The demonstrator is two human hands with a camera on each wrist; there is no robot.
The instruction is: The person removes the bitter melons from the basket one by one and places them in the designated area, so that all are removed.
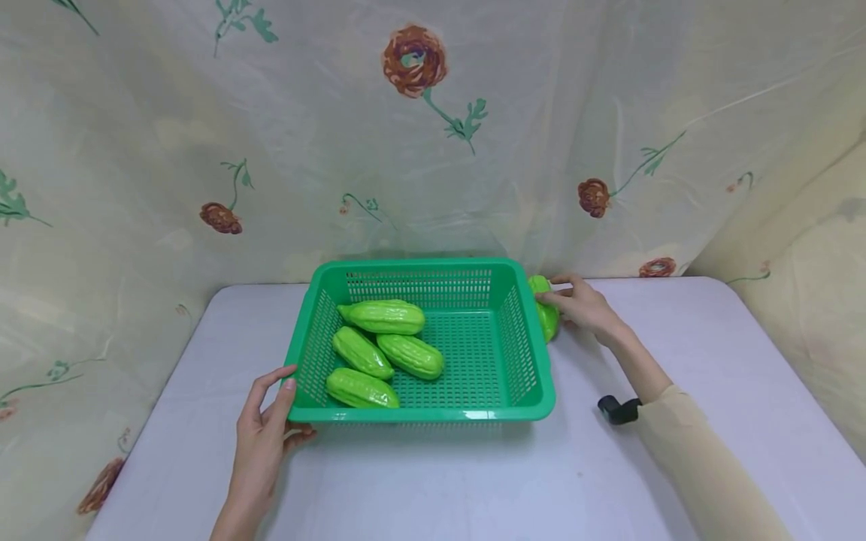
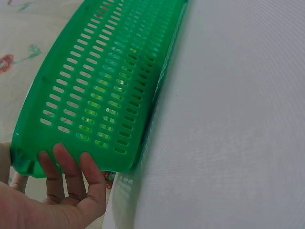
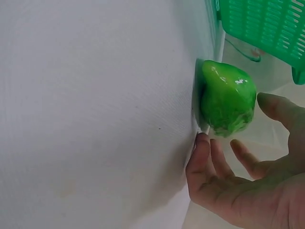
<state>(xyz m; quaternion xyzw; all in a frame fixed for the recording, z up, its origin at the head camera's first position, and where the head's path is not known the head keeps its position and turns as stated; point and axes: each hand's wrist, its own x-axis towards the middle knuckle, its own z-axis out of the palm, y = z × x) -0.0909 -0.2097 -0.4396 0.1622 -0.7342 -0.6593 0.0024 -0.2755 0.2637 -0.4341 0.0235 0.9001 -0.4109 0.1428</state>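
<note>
Several green bitter melons (image 1: 383,317) lie in the left half of a green slotted plastic basket (image 1: 433,415). My left hand (image 1: 262,430) grips the basket's near left corner, thumb on the rim; in the left wrist view its fingers (image 2: 70,174) press the outer wall. Outside the right wall, another bitter melon (image 1: 547,321) lies on the table, partly hidden by the basket's rim. My right hand (image 1: 585,306) reaches round this melon from the right. In the right wrist view, the thumb is right at its surface and the other fingers are spread, with a gap below it.
A white-covered table (image 1: 433,488) carries the basket. Behind it hangs a pale curtain (image 1: 304,113) with printed flowers, close to the table's back edge. A small black device (image 1: 619,410) sits at my right wrist.
</note>
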